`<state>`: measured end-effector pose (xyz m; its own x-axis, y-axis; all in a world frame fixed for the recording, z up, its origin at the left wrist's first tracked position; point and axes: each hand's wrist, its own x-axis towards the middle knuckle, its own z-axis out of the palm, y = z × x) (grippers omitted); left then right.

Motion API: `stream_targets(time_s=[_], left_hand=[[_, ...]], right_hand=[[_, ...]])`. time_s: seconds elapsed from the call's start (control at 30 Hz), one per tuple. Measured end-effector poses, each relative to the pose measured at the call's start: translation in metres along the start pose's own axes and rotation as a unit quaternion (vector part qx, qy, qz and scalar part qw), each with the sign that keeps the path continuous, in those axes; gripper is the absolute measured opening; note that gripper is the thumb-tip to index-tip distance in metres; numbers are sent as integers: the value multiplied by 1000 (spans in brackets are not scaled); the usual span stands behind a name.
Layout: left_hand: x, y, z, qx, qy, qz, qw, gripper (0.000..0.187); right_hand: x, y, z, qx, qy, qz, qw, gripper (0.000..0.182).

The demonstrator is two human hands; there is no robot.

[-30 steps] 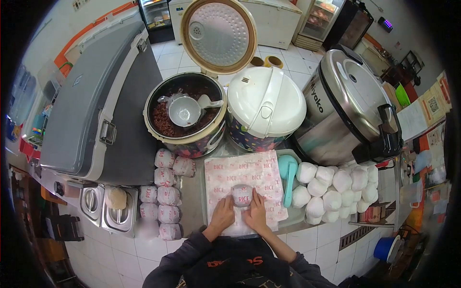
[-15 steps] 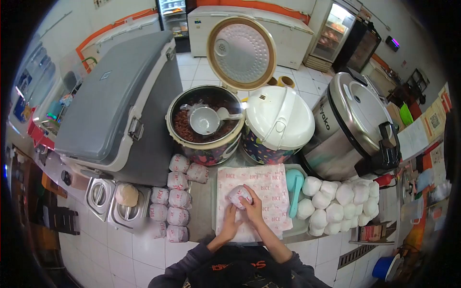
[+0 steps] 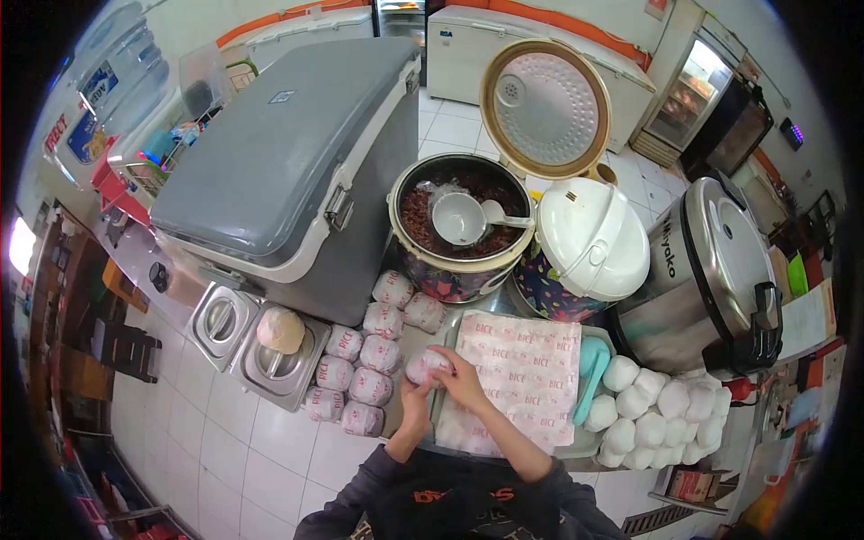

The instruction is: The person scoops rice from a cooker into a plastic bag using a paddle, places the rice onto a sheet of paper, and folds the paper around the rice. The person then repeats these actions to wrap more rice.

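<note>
– What do the hands have?

– Both are on one wrapped rice ball (image 3: 425, 364). The right hand (image 3: 462, 382) is curled over its top and side. The left hand (image 3: 415, 394) cups it from below, fingers bent around it.

– Where is the ball?

– Just at the left edge of the stack of printed papers (image 3: 517, 378), lifted a little. Left of the papers lie more wrapped balls (image 3: 360, 369) in rows. Right of the papers is a teal scoop (image 3: 589, 378), then a pile of plain white balls (image 3: 661, 409).

– And behind the papers?

– An open cooker (image 3: 459, 225) with dark rice and a ladle (image 3: 461, 218) in it, beside a shut white cooker (image 3: 589, 243)
</note>
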<state>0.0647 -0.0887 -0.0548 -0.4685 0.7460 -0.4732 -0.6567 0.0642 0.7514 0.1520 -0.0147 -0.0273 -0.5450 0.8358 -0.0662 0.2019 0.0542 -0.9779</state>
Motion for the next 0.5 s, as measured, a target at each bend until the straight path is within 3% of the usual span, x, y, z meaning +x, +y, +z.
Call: stream_targets(time_s=[0.07,0.17,0.27,0.4,0.5], left_hand=[[-6,1,3,123,-11,81,989,58],[-14,-10,-12,329,-47,157,930,60],[0,-10,-17,385,-113,86,912,54],[20,-18,-9,264,-104,107,953,47],[30,-33,-11,254,-86,113,957,45]], right_hand=[[16,-4,9,-46,37,42,997,45],[36,6,24,-122,97,17,988,43],[43,9,30,-256,149,-68,953,40],[50,-8,20,-436,134,-149,877,33],[60,-1,13,-324,58,-69,942,24]])
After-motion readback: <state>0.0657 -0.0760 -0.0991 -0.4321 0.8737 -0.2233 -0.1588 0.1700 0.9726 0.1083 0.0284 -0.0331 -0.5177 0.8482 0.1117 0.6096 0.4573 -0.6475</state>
